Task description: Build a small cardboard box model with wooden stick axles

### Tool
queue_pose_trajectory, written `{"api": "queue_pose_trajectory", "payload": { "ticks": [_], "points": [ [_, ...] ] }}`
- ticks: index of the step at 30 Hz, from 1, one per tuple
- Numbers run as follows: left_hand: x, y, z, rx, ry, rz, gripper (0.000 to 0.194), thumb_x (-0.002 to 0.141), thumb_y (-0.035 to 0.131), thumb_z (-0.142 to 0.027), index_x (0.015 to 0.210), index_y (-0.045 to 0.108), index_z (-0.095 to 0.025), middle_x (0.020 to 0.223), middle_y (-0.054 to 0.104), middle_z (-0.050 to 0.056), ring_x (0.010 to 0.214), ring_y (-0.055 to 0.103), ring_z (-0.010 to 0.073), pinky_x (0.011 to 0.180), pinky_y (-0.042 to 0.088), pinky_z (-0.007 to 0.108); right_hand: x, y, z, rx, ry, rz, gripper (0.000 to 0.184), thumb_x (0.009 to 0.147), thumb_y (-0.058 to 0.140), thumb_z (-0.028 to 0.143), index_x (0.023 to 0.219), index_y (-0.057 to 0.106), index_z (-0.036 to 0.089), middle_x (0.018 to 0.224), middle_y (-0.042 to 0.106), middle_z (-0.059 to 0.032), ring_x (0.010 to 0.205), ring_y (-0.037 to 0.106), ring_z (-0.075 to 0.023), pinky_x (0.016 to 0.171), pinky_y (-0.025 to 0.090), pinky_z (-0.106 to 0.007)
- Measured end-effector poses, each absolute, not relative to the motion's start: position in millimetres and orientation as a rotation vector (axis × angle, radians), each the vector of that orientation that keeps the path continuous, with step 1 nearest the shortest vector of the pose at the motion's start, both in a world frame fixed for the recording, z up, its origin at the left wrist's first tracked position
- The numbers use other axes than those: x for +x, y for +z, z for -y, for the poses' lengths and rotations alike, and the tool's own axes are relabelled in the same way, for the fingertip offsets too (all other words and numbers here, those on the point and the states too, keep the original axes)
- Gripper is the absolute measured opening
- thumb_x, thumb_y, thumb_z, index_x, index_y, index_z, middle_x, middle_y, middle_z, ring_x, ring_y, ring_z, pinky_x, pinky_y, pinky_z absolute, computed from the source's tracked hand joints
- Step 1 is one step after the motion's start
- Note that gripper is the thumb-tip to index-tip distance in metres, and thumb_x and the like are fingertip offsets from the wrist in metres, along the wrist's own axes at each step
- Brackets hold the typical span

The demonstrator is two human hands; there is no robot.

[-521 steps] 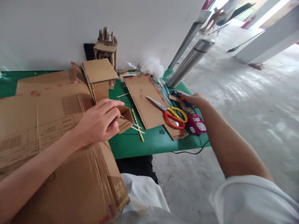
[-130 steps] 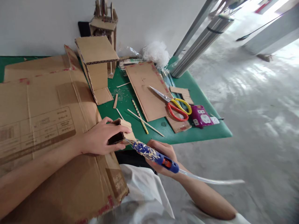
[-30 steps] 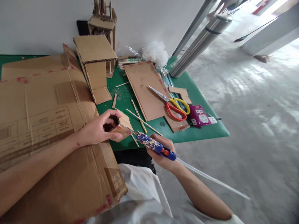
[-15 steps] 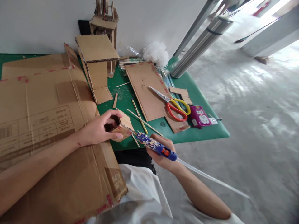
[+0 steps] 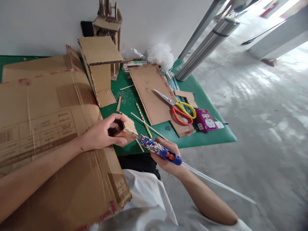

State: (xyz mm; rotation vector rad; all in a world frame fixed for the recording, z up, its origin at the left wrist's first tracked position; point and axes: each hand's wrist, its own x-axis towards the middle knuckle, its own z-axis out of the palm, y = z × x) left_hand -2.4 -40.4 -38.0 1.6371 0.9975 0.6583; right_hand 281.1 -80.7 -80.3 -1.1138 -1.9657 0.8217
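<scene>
My left hand [image 5: 107, 130] is closed around a small folded cardboard box [image 5: 129, 126], its fingers reaching into the open end. In my right hand [image 5: 168, 157] is a blue hot glue gun [image 5: 157, 148] crusted with pale dried glue, and a long clear glue stick [image 5: 216, 182] trails from its back. The nozzle is at the box's right edge; whether it touches is hard to tell. A thin wooden stick [image 5: 140, 146] shows just below the box. Another wooden stick [image 5: 154, 129] lies across a patterned pencil [image 5: 141, 113] behind the gun.
A big flattened carton [image 5: 48, 96] covers the left of the green table [image 5: 211, 128]. Behind stand a folded cardboard frame [image 5: 102, 51] and a cardboard model [image 5: 108, 24]. Scissors [image 5: 173, 104] rest on a cardboard sheet [image 5: 151, 93], near a purple box [image 5: 205, 119] and a steel flask [image 5: 209, 48].
Since the first frame, my right hand has picked up the glue gun from the table's right side and brought it to the box. Over the last second, both hands stay almost still.
</scene>
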Motion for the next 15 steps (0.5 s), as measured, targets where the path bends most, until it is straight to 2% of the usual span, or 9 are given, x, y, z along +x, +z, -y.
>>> {"api": "queue_pose_trajectory", "payload": {
  "ticks": [6,15],
  "points": [
    [-2.4,-38.7,40.1,1.64,0.655,-1.002,0.061,0.077,0.083,-0.042,0.124,0.05,-0.024,0.089,0.065,-0.002,0.081,0.066,0.0156,0.069,0.05,0.024,280.5,-79.2,79.9,-1.119,0.818,1.976,0.02,0.077,0.062,0.01,0.068,0.048,0.022,0.066,0.054,0.0024,0.056,0.049,-0.0113,0.051,0.039,-0.025],
    [-2.8,-39.5,40.0,1.659,0.664,-1.004,0.06,0.075,0.084,-0.043,0.122,0.051,-0.024,0.102,0.066,0.001,0.082,0.066,0.0149,0.07,0.05,0.024,278.3,-75.3,76.7,-1.075,0.818,1.991,0.022,0.08,0.063,0.011,0.069,0.047,0.022,0.066,0.055,0.0023,0.056,0.05,-0.0106,0.052,0.04,-0.025]
  ]
}}
